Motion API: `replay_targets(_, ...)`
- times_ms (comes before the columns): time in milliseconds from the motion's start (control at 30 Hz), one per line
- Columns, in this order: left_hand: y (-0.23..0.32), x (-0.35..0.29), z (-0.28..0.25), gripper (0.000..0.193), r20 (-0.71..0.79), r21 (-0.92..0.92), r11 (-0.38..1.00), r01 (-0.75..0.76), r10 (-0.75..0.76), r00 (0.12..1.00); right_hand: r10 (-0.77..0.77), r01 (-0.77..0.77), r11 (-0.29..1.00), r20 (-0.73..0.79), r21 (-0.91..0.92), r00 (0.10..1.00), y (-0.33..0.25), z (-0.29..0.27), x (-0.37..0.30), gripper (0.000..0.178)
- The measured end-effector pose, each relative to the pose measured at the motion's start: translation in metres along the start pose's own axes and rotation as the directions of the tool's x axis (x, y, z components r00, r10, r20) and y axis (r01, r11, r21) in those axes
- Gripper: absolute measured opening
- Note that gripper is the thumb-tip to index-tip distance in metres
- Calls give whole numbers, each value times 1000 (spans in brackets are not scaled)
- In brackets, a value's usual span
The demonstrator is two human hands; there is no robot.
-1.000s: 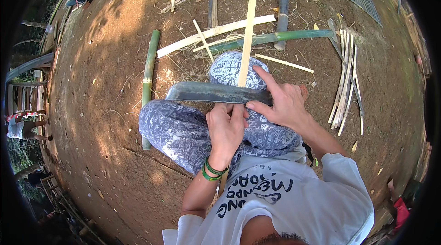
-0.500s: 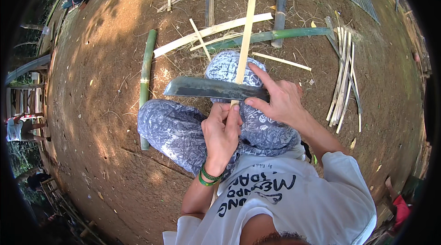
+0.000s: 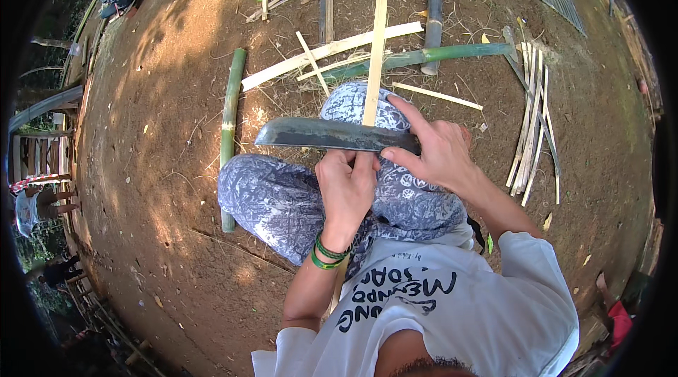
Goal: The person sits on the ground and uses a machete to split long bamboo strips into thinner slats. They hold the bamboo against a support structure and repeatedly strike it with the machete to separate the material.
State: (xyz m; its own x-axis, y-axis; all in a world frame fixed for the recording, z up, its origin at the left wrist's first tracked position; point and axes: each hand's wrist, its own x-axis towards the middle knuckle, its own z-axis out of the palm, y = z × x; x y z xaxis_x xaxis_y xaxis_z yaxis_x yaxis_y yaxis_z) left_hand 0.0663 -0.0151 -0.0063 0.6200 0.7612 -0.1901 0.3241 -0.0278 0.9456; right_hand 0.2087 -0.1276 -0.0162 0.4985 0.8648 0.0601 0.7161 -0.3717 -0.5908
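My left hand (image 3: 345,192) pinches the near end of a pale flat bamboo strip (image 3: 376,59), just on the near side of a machete. Under the dark machete blade (image 3: 321,134) the strip passes and stretches away over my right knee (image 3: 353,101). The blade lies crosswise over the strip, its tip toward the left. Closed at the blade's right end is my right hand (image 3: 443,154), index finger stretched forward and thumb by the near edge. The grip hides the machete's handle. My fingertips and the strip's near end are partly covered by the blade.
Beyond my knees lie a wide pale bamboo slat (image 3: 332,55), a green bamboo pole (image 3: 402,59) and a grey bamboo length (image 3: 433,16). Another green piece (image 3: 232,122) lies left. A bundle of thin strips (image 3: 530,122) rests right. People stand at the far left edge (image 3: 28,211).
My left hand has pushed the strip away from me under the blade, and its fingers now sit close against the machete. The machete and right hand hold nearly the same place.
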Motion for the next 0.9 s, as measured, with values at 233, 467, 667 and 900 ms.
replay_targets(233,-4,-3,-1,30,-17,-10,1000,7,-7,1000,-18,19,999,18,-38,1000,0,1,2,87)
replay_targets(467,-7,-14,-5,18,7,-51,998,41,-40,999,-47,45,998,-29,-45,998,2,11,-6,90)
replay_targets(667,-13,-38,-17,16,26,-66,996,67,-65,998,-28,24,997,-47,-70,999,4,12,-10,91)
replay_targets(900,-24,-56,-27,16,15,-38,998,43,-42,999,-6,6,981,1,-196,1000,-4,6,-13,82)
